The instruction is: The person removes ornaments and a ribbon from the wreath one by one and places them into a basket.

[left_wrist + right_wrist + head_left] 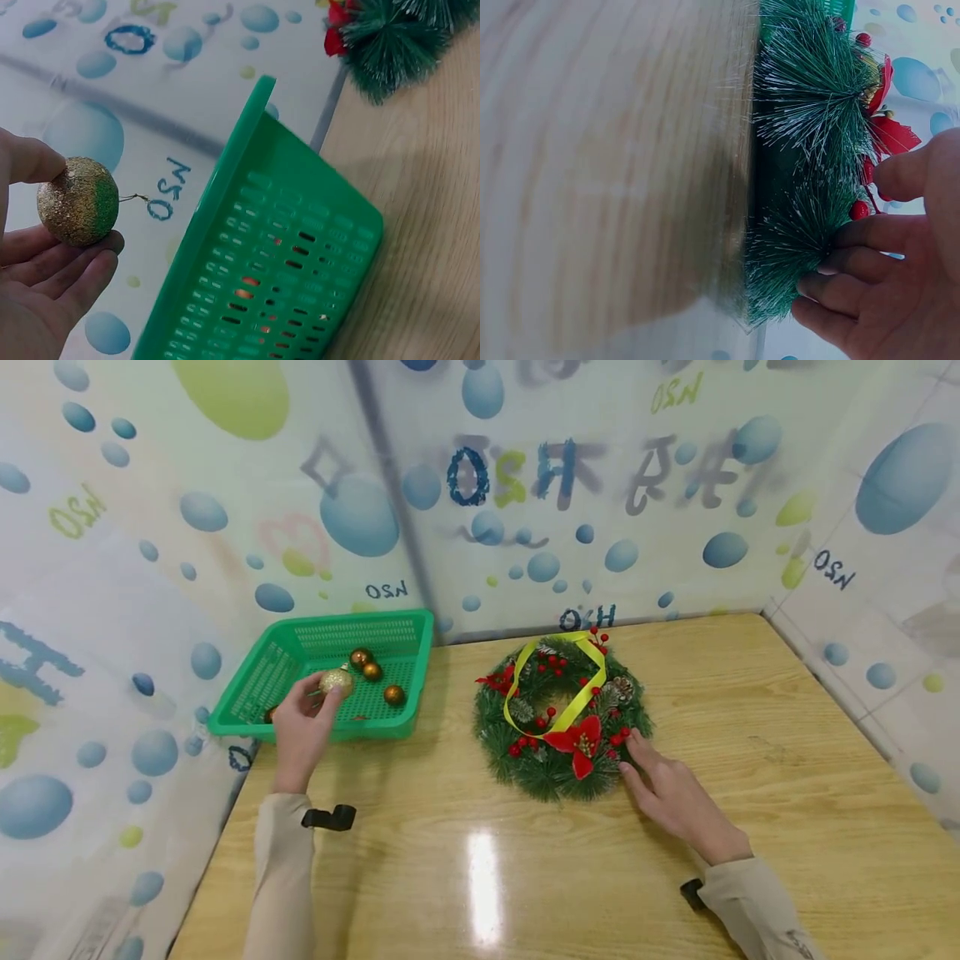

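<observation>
A gold glitter Christmas ball is pinched between the thumb and fingers of my left hand, raised over the near side of the green basket. In the left wrist view, a thin wire loop sticks out from the ball. My right hand touches the lower right edge of a green Christmas wreath, its fingers fairly straight against the needles in the right wrist view. The wreath lies flat, with a red poinsettia, red berries, pine cones and a yellow ribbon looped across it.
Several bronze balls lie inside the basket, which stands at the table's back left. Behind the wooden table rises a patterned wall covering with blue bubbles, and similar covering flanks both sides.
</observation>
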A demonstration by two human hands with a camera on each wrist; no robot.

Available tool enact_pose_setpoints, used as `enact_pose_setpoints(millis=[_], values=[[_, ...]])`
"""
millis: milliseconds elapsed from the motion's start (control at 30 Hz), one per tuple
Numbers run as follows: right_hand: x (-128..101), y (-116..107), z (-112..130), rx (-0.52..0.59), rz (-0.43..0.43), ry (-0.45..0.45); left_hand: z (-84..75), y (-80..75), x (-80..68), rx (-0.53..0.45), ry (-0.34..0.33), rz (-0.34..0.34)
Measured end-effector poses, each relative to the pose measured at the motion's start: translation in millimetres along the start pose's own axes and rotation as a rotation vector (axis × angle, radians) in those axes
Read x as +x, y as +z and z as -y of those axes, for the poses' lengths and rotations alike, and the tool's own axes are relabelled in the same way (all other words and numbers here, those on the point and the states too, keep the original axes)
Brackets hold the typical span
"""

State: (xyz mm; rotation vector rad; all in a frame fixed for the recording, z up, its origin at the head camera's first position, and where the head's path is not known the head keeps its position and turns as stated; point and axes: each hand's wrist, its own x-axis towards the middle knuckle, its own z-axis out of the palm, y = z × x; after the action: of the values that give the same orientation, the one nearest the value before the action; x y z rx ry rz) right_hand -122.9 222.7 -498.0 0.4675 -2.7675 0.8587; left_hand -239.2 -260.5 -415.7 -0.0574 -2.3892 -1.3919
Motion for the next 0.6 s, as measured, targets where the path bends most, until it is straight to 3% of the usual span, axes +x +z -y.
enact_pose_setpoints(millis=[333, 600], values=[[-3, 2, -1, -0.021, 0.005, 0.007, 14.9, -9.2, 8.7, 0.077, -0.047, -0.007], [-1, 1, -1, -0.028, 0.004, 0.006, 13.9, -14.0, 24.1, 0.126, -0.055, 0.045]])
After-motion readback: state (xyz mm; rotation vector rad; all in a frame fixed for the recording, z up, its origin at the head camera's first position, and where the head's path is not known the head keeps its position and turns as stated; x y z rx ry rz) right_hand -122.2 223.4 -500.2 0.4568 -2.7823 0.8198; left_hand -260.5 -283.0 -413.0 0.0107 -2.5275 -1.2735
